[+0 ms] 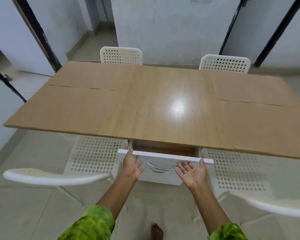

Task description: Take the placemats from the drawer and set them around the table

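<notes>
Both hands at drawer (164, 157) front | L hand (132, 166) fingers spread | R hand (192, 173) fingers spread, palm up

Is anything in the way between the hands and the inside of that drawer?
Only the table, whose near edge overhangs the slightly open drawer. The left hand and right hand are open at its front.

1. A plain dining room in a home: a wooden dining table (163, 104) ringed by four white perforated chairs (121, 55).
2. Bare whitewashed walls (163, 32) and tiled floor (33, 213).
</notes>
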Demonstrator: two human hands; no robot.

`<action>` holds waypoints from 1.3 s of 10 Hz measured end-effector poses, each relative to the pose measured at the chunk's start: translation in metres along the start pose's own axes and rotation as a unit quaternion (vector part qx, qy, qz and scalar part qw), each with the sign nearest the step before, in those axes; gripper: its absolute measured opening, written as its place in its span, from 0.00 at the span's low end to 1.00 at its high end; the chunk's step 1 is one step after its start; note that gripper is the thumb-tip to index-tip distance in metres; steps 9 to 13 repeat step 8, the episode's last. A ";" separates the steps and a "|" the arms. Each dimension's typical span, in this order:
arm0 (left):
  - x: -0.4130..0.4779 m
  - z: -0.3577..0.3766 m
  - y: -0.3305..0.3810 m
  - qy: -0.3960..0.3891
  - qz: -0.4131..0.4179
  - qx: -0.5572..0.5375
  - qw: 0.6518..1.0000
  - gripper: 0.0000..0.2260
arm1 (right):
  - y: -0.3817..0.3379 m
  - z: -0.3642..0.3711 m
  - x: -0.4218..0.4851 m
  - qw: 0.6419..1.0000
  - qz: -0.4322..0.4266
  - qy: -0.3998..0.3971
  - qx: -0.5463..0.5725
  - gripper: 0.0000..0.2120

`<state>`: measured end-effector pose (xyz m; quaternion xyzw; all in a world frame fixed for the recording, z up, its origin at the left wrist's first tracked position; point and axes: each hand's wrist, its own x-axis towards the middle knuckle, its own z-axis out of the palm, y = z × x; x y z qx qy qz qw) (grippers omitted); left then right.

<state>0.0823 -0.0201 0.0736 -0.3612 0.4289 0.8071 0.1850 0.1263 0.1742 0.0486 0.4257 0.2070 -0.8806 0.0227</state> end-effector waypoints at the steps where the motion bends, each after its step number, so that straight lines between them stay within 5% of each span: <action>1: 0.012 0.007 0.009 0.001 0.010 0.018 1.000 0.27 | -0.008 0.013 0.012 1.000 -0.001 -0.005 0.002 0.35; 13: 0.061 0.032 0.033 0.022 -0.014 0.042 0.999 0.29 | -0.026 0.043 0.041 1.000 -0.008 -0.006 -0.001 0.30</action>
